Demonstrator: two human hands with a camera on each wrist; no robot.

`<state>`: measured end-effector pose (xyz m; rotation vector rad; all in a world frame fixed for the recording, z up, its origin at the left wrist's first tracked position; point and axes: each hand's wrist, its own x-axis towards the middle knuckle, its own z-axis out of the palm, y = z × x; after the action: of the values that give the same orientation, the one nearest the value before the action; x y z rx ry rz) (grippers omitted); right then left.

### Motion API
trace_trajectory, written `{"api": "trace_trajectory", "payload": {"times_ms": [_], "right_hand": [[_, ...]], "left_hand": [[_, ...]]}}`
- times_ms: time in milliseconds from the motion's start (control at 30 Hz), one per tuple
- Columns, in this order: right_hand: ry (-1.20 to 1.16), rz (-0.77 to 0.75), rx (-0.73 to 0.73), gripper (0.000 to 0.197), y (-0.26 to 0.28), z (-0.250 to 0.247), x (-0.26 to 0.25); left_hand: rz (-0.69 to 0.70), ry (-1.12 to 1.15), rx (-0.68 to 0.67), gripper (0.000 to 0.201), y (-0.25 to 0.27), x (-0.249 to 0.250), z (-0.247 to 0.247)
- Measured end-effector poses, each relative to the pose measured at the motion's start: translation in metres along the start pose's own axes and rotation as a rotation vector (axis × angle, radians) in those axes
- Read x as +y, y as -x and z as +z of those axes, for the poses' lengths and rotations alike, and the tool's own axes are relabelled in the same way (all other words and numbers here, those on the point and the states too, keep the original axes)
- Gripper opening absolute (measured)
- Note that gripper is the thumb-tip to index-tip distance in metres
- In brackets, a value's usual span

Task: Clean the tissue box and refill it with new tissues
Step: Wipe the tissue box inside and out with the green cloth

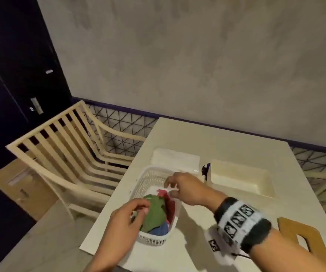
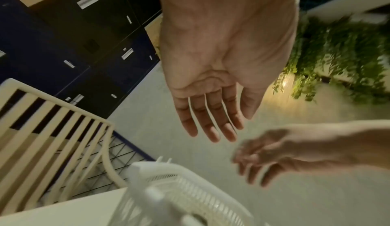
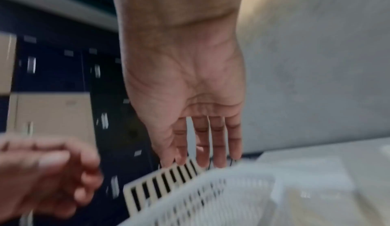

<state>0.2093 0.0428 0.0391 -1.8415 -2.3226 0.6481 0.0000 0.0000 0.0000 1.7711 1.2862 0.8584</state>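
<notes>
At far left, a cream slatted chair [image 1: 64,154] stands beside the pale tabletop [image 1: 226,146]. Left hand [image 1: 122,218] hovers over the near end of a white perforated basket [image 1: 148,179]; its grip is empty, fingers extended and relaxed in the left wrist view, just above a green cloth [image 1: 155,213]. Red [image 1: 170,203] and blue [image 1: 160,229] cloths lie beside the green one inside the basket. Right hand [image 1: 185,188] is over the basket's far rim, fingers loosely spread, holding nothing. Behind the basket lies a white tissue pack [image 1: 175,159]. To its right the cream tissue box [image 1: 240,177] rests open and separate from both hands. A wooden board [image 1: 303,236] occupies the near right.
</notes>
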Motion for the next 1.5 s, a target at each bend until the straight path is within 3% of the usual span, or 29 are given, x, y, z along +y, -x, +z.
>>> {"api": "trace_trajectory", "payload": {"times_ms": [133,233,300,367,433,567,667,767,867,933,1000,1067,1133,1200,1267,1300,1333,1367,1400,1433,1500], "right_hand": [[0.246,0.066,-0.365,0.054,-0.047,0.055,-0.032],[0.388,0.072,-0.404,0.039,-0.062,0.075,-0.032],[0.36,0.062,-0.365,0.022,-0.065,0.075,-0.03],[0.218,0.085,-0.317,0.007,-0.065,0.062,-0.031],[0.023,0.103,-0.278,0.01,-0.058,0.036,-0.033],[-0.502,0.179,-0.2,0.017,-0.016,-0.023,-0.026],[-0.901,0.101,-0.18,0.022,0.033,-0.053,-0.004],[-1.259,0.126,-0.016,0.029,0.08,-0.049,0.032],[-1.52,0.217,0.19,0.041,0.127,-0.018,0.065],[-1.898,0.134,0.161,0.048,0.151,0.01,0.072],[-2.231,0.112,0.26,0.065,0.163,0.038,0.083],[-2.292,0.209,0.477,0.094,0.173,0.058,0.102],[-2.157,0.346,0.584,0.106,0.187,0.064,0.123],[-2.179,0.33,0.644,0.096,0.205,0.075,0.152],[-2.162,0.274,0.63,0.076,0.219,0.081,0.177],[-2.066,0.236,0.724,0.063,0.219,0.077,0.179],[-1.904,0.171,0.958,0.053,0.224,0.074,0.19],[-1.952,-0.065,1.078,0.049,0.227,0.084,0.212],[-2.056,-0.229,1.04,0.048,0.232,0.085,0.223],[-2.111,-0.287,0.988,0.048,0.236,0.082,0.223],[-2.176,-0.067,0.961,0.058,0.235,0.07,0.2]], "left_hand": [[-0.034,-0.099,0.003,0.031,0.005,-0.015,0.006],[-0.026,-0.092,0.092,0.033,0.005,-0.024,0.005],[-0.065,-0.018,0.19,0.023,0.002,-0.027,0.003],[-0.143,0.055,0.253,0.017,-0.003,-0.025,0.001],[-0.169,0.063,0.236,0.019,-0.011,-0.018,-0.001],[-0.158,0.076,0.007,0.034,-0.023,0.017,0.006],[-0.126,0.344,-0.174,0.035,-0.031,0.055,0.023],[-0.185,0.612,-0.248,0.039,-0.039,0.082,0.048],[-0.204,0.63,-0.295,0.027,-0.044,0.1,0.09],[-0.24,0.568,-0.333,0.016,-0.041,0.109,0.128],[-0.203,0.355,-0.388,0.015,-0.039,0.108,0.171],[-0.11,-0.021,-0.46,0.018,-0.047,0.098,0.209],[-0.022,-0.186,-0.453,0.03,-0.066,0.091,0.231],[0.129,-0.254,-0.417,0.041,-0.095,0.089,0.248],[0.259,-0.479,-0.475,0.045,-0.125,0.084,0.265],[0.281,-0.601,-0.55,0.045,-0.138,0.08,0.273],[0.286,-0.718,-0.639,0.043,-0.149,0.076,0.28],[0.278,-0.809,-0.732,0.039,-0.156,0.074,0.283],[0.275,-0.857,-0.81,0.035,-0.162,0.075,0.285],[0.282,-0.875,-0.858,0.033,-0.166,0.077,0.286],[0.291,-0.84,-0.886,0.031,-0.171,0.083,0.284]]}}
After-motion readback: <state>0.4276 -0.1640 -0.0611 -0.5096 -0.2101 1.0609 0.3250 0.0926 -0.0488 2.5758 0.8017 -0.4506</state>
